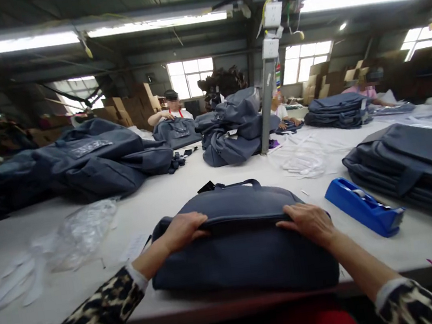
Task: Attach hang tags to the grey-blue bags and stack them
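Note:
A dark blue bag (249,259) stands on the white table right in front of me, its carry handle on the far side and a small black tag (205,187) beside it. My left hand (183,231) grips the bag's upper edge at the left, thumb toward me and fingers over the top. At the right end of the same edge, my right hand (306,220) pinches the fabric in the same way. Between the hands, the edge runs nearly straight, with a dark fold or opening just under it. What lies inside the bag is hidden.
A blue tape dispenser (362,205) sits right of the bag, before a stack of folded bags (416,155). Clear plastic (85,234) lies at left. Piled bags (98,157) and a metal post (267,101) stand farther back. Co-workers (172,109) are across the table (164,191).

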Motion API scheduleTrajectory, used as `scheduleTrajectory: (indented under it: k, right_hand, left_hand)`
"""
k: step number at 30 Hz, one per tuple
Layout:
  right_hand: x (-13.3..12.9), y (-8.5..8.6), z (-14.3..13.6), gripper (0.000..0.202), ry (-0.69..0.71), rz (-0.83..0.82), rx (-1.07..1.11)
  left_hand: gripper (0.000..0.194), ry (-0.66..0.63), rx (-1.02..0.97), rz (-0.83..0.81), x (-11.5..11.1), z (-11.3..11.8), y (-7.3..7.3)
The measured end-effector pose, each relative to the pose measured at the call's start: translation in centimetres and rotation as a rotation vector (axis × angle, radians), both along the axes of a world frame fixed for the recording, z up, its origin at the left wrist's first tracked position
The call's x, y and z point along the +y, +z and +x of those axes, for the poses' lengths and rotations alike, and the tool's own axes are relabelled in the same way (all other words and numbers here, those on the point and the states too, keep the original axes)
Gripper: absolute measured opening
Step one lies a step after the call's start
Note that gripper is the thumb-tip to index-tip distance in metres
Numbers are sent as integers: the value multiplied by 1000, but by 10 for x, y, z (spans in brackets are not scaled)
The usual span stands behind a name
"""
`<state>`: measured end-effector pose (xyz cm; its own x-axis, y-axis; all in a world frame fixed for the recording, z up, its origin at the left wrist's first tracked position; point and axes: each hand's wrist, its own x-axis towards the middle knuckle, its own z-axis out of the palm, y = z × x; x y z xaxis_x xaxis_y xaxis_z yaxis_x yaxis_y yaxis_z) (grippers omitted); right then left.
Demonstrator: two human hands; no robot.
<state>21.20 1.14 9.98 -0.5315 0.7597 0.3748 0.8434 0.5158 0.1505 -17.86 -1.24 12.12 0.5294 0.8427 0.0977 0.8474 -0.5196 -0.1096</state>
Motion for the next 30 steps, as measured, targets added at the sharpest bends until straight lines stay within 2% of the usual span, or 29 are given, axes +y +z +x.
scheduleTrajectory:
  k: [1, 3, 7, 11, 16, 21, 23, 25, 27, 30]
  right_hand:
    - [-6, -11, 3, 41, 16, 28, 0]
    - [-18, -19, 7, 42, 44, 89, 20]
    - [-47, -11, 6, 39, 123, 130, 44]
    - [-72, -24, 1, 61, 141, 203, 109]
    - [-71, -37, -2, 54, 140, 154, 135]
    - [-65, -41, -5, 41, 154, 197, 169]
    - [-67, -46, -6, 35, 167, 230, 196]
    - [-70, -51, -9, 32, 179, 267, 232]
    - [-73, -57, -11, 29, 181, 293, 261]
    - [-74, -63, -12, 26, 165, 314, 284]
  left_hand:
    - [19, -16, 10, -8, -5, 1, -9]
    - [18, -30, 20, 15, -16, 2, -17]
    - [15, -17, 16, 57, -33, 4, -16]
    - [16, 46, -3, 49, -44, 10, -11]
    - [42, 23, -14, -43, -41, 23, 1]
    - [40, -19, -37, -167, -30, 29, 10]
    - [43, -35, -88, -282, -19, 28, 14]
    - [44, 7, -210, -483, 3, 25, 19]
    - [40, 184, -404, -636, 37, 24, 21]
    - [32, 485, -596, -597, 98, 30, 15]
